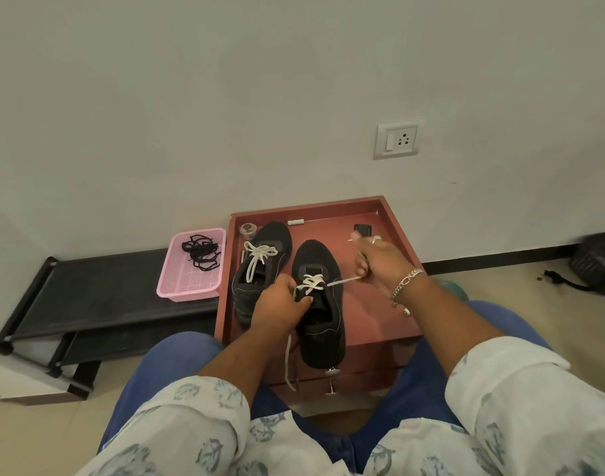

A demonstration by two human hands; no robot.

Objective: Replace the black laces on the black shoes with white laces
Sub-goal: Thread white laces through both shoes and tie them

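Note:
Two black shoes stand on a reddish-brown cabinet top (pixel 383 304). The left shoe (pixel 259 269) carries a white lace tied in a bow. The right shoe (pixel 323 324) has a white lace (pixel 311 281) partly threaded through its eyelets. My left hand (pixel 280 302) grips the right shoe at its collar, with one lace end hanging down below it. My right hand (pixel 375 259) pinches the other lace end and holds it taut to the right. The black laces (pixel 201 252) lie in a pink basket (pixel 191 286).
The pink basket sits on a low black rack (pixel 88 297) left of the cabinet. A small jar (pixel 247 229), a white strip (pixel 295 221) and a small black object (pixel 362 229) lie at the cabinet's back. A wall socket (pixel 397 139) is above, a dark bag (pixel 596 262) far right.

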